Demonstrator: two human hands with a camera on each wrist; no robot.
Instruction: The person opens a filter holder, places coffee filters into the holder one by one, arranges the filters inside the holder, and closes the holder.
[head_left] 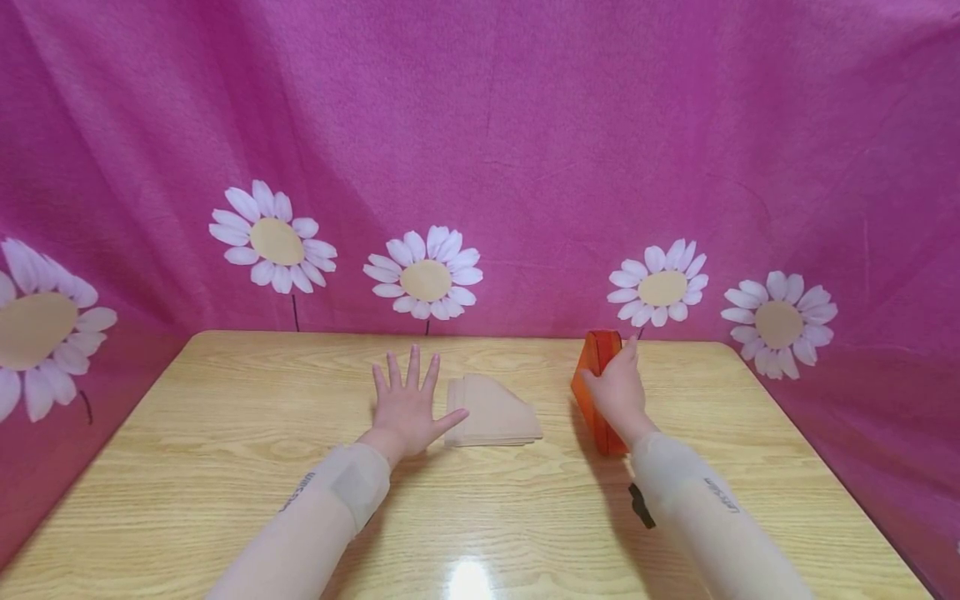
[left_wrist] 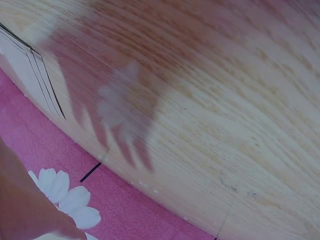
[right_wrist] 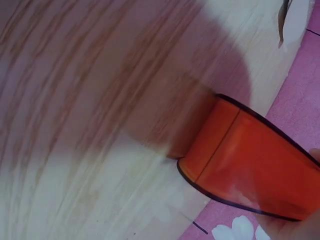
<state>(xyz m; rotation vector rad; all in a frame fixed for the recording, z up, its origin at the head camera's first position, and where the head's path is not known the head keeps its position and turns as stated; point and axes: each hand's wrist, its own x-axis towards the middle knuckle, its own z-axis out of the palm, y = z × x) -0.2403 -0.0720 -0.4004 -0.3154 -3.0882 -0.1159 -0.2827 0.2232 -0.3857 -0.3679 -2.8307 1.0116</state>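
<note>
My left hand (head_left: 405, 412) is spread flat with straight fingers over the table, its thumb overlapping the left edge of a stack of brown, fan-shaped paper coffee filters (head_left: 498, 412). Whether that thumb touches them I cannot tell. In the left wrist view the hand's shadow falls on the wood, and the edge of the filters (left_wrist: 32, 75) shows at the upper left. My right hand (head_left: 621, 392) grips a translucent orange pouch with dark edging (head_left: 591, 412) between thumb and fingers. The pouch (right_wrist: 250, 160) stands on its narrow side in the right wrist view.
A light wood-grain table (head_left: 247, 467) spans the lower view. Behind it and at both sides hangs a magenta cloth (head_left: 525, 142) printed with white daisies. Both forearms wear pale sleeves or bands, with a dark strap piece (head_left: 641, 506) below the right one.
</note>
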